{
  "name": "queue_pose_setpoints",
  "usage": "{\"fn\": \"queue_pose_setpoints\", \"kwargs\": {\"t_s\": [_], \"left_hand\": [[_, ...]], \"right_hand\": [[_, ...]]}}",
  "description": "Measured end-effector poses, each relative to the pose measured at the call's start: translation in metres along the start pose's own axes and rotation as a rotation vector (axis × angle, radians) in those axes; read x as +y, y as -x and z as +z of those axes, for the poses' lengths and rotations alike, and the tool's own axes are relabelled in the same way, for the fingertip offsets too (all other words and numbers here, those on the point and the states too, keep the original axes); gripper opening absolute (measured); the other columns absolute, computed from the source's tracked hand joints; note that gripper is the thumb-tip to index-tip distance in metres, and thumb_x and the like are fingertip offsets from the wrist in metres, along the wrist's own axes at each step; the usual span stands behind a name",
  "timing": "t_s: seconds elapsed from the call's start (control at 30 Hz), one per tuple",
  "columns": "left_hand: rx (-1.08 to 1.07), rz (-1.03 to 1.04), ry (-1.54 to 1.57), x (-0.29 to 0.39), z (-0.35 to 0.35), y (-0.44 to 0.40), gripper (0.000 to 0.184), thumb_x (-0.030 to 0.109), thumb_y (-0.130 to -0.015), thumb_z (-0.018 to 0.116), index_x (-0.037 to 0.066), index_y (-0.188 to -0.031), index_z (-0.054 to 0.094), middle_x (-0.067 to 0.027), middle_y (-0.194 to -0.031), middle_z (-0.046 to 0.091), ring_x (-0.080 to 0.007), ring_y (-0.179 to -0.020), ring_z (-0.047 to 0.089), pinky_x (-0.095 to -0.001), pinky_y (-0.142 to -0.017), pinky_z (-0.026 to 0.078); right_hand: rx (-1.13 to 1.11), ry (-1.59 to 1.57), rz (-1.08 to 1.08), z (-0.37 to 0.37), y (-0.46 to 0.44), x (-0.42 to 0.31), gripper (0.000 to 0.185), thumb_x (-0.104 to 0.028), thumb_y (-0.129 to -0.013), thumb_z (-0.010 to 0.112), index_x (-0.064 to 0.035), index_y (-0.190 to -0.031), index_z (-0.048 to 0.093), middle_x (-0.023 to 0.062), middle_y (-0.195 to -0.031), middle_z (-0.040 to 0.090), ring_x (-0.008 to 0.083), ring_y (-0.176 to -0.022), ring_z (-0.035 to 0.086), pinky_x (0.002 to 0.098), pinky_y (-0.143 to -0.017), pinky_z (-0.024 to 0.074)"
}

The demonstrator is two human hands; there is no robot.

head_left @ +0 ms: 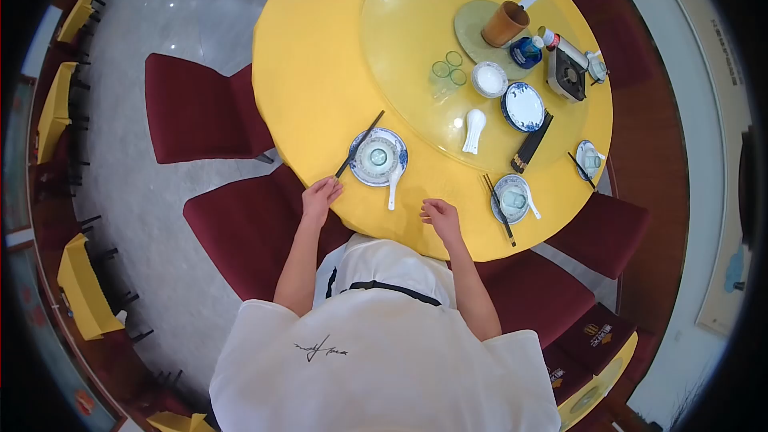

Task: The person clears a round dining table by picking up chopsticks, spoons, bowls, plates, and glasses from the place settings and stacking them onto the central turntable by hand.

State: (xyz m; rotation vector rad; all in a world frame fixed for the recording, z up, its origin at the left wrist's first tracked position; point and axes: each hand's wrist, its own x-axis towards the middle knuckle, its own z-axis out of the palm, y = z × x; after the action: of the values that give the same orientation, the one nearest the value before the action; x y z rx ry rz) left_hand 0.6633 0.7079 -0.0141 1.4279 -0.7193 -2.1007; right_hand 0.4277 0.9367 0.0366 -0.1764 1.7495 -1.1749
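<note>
Right in front of me on the yellow tablecloth is a blue-rimmed plate (358,173) carrying a bowl and a small glass (378,158). Dark chopsticks (362,142) slant across the plate's left side. My left hand (322,195) is at their near end, fingers closed together on the tips. A white spoon (393,190) rests at the plate's right side, its handle pointing towards me. My right hand (440,218) hovers over the table's near edge, right of the spoon, fingers loosely bent and apart, holding nothing.
The glass turntable (408,104) bears a stack of plates (524,106), bowls (490,78), spoons (474,130), several glasses (448,72), a bundle of chopsticks (531,144), a brown holder (506,24) and a portable stove (566,76). Another setting (512,198) is to the right. Red chairs (256,232) surround the table.
</note>
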Motion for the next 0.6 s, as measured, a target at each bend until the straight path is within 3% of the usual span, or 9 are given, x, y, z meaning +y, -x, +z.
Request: {"fn": "queue_pose_setpoints", "kwargs": {"t_s": [0.2, 0.37, 0.5, 0.6], "left_hand": [[0.046, 0.052, -0.050, 0.024, -0.008, 0.033, 0.023, 0.007, -0.093, 0.058, -0.005, -0.112, 0.059, -0.0107, -0.100, 0.066, -0.0188, -0.089, 0.066, -0.0298, -0.081, 0.055], [-0.021, 0.037, -0.124, 0.040, 0.045, 0.077, 0.023, 0.008, -0.093, 0.059, -0.005, -0.112, 0.061, -0.0107, -0.100, 0.066, -0.0189, -0.088, 0.066, -0.0290, -0.077, 0.055], [-0.198, -0.035, -0.184, 0.013, 0.102, 0.087, 0.024, 0.009, -0.092, 0.060, -0.004, -0.112, 0.061, -0.0112, -0.102, 0.066, -0.0206, -0.089, 0.066, -0.0295, -0.076, 0.055], [-0.307, -0.106, -0.207, -0.016, 0.148, 0.084, 0.024, 0.009, -0.092, 0.061, -0.004, -0.112, 0.061, -0.0120, -0.102, 0.066, -0.0210, -0.088, 0.067, -0.0299, -0.075, 0.055]], "right_hand": [[-0.125, -0.169, 0.002, 0.032, -0.029, -0.053, 0.031, -0.017, -0.093, 0.058, 0.0060, -0.113, 0.060, 0.0139, -0.100, 0.066, 0.0200, -0.087, 0.067, 0.0287, -0.076, 0.0550], [-0.247, -0.325, 0.003, 0.054, -0.037, -0.086, 0.034, -0.018, -0.095, 0.055, 0.0070, -0.117, 0.056, 0.0155, -0.104, 0.065, 0.0217, -0.095, 0.066, 0.0307, -0.083, 0.0544], [-0.190, -0.482, 0.003, 0.019, -0.030, -0.102, 0.033, -0.019, -0.098, 0.050, 0.0051, -0.119, 0.053, 0.0177, -0.108, 0.064, 0.0232, -0.097, 0.066, 0.0327, -0.085, 0.0546], [-0.070, -0.616, 0.004, -0.029, -0.026, -0.096, 0.029, -0.017, -0.098, 0.048, 0.0042, -0.116, 0.055, 0.0138, -0.103, 0.065, 0.0200, -0.093, 0.065, 0.0314, -0.083, 0.0550]]}}
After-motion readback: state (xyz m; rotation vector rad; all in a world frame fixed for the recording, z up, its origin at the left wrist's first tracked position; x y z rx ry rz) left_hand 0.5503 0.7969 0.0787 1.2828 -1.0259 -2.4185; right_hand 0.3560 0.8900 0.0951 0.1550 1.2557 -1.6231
